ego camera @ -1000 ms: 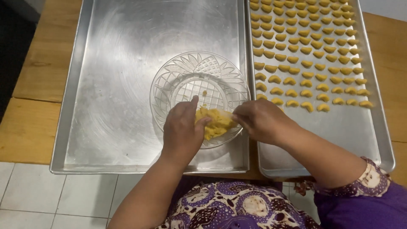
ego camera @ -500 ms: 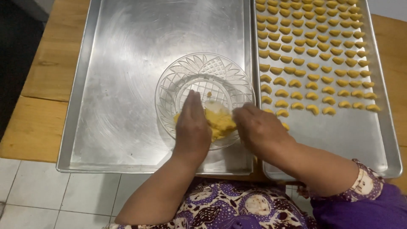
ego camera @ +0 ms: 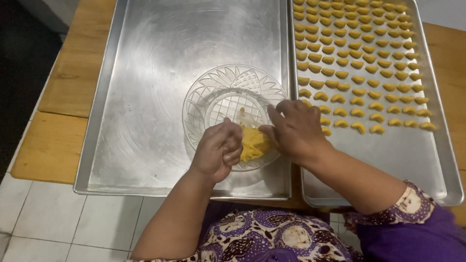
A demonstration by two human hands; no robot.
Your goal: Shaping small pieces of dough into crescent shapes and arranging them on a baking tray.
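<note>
At the far left a wooden table (ego camera: 53,140) edges out over pale floor tiles, and on it sits a wide metal tray (ego camera: 145,97), bare and scuffed apart from one thing: a cut-glass bowl (ego camera: 218,90) standing near its lower right corner, probably set there to be within easy reach of both hands. The left hand (ego camera: 218,149) rests on the bowl's near rim, fingers curled in narrowly against the lump of yellow dough (ego camera: 253,143) that lies in the bowl's near side; whether it pinches a bit free I cannot tell. The right hand (ego camera: 293,130) comes in over the right rim, fingertips touching the same dough, loosely bent. Just beside it, the second tray (ego camera: 417,160) carries neat rows of small yellow crescents (ego camera: 359,63), spaced apart, seemingly so they do not stick. No packages, labels or signs show.
</note>
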